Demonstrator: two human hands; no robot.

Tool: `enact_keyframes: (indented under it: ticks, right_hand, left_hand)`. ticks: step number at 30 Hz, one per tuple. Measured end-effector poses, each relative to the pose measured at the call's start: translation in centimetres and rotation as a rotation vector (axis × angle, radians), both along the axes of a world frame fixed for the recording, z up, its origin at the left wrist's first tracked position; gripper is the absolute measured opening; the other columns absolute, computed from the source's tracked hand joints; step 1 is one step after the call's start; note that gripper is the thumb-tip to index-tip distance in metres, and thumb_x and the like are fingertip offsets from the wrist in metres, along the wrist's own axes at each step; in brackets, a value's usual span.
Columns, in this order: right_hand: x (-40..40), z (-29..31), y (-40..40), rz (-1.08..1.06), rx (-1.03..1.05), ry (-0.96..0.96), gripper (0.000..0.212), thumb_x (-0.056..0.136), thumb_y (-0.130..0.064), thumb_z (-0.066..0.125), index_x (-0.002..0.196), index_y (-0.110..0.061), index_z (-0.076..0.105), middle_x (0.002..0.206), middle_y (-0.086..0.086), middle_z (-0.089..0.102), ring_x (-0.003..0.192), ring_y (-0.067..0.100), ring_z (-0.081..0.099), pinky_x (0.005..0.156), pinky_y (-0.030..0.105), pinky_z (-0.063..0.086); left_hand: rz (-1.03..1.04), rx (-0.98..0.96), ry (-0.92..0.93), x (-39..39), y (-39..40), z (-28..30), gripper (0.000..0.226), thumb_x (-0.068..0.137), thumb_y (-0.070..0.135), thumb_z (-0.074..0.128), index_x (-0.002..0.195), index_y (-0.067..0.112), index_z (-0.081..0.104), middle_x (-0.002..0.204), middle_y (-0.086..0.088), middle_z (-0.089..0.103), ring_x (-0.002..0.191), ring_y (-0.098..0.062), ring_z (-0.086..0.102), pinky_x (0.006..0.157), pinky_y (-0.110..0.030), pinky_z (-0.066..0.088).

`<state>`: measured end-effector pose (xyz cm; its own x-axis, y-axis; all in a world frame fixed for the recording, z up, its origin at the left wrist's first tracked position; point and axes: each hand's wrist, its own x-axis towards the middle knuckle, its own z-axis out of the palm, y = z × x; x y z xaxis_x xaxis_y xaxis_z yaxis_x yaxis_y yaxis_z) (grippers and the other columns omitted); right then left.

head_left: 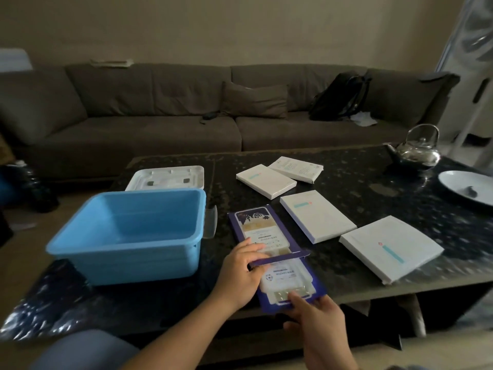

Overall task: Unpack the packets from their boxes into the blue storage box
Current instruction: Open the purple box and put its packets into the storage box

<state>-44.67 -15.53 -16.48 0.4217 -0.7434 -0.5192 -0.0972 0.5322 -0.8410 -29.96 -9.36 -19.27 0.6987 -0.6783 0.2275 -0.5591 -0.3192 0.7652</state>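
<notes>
A purple box [314, 285] lies opened flat on the dark table, near its front edge, with white packets [262, 228] showing inside both halves. My left hand [241, 273] pinches the box's raised purple flap [282, 259] at the middle. My right hand [317, 320] holds the near end of the box, fingertips on the packets there. The blue storage box [128, 236] stands just left of it, with nothing inside. Several white boxes lie to the right, among them one at the near right [389, 249] and one in the middle [317, 216].
A white lid [166, 178] lies behind the blue box. A metal kettle [416, 152] and a white plate [469, 188] stand at the table's far right. A grey sofa [165, 116] with a black backpack [340, 97] runs behind the table.
</notes>
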Motion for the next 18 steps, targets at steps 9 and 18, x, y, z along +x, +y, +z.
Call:
enact_keyframes:
  ticks: [9,18]
  right_hand:
    - [-7.9,3.8,0.2,0.029,-0.077,-0.083,0.037,0.083,0.019,0.059,0.115,0.0,0.058,0.091,0.021,0.066,0.068,0.034,0.067,0.051,0.036,0.052]
    - [-8.8,8.7,-0.4,0.04,-0.093,-0.272,0.032,0.083,0.017,0.054,0.096,-0.009,0.066,0.083,0.014,0.069,0.077,0.028,0.064,0.084,0.045,0.05]
  left_hand:
    - [-0.107,0.285,0.038,-2.2,0.8,3.1,0.05,0.089,0.025,0.061,0.138,0.026,0.056,0.156,0.005,0.038,0.149,-0.012,0.016,0.123,-0.036,0.014]
    - [-0.216,-0.135,0.576,-2.7,2.5,10.2,0.026,0.099,0.021,0.058,0.123,0.013,0.065,0.113,-0.006,0.073,0.101,-0.018,0.07,0.089,-0.031,0.057]
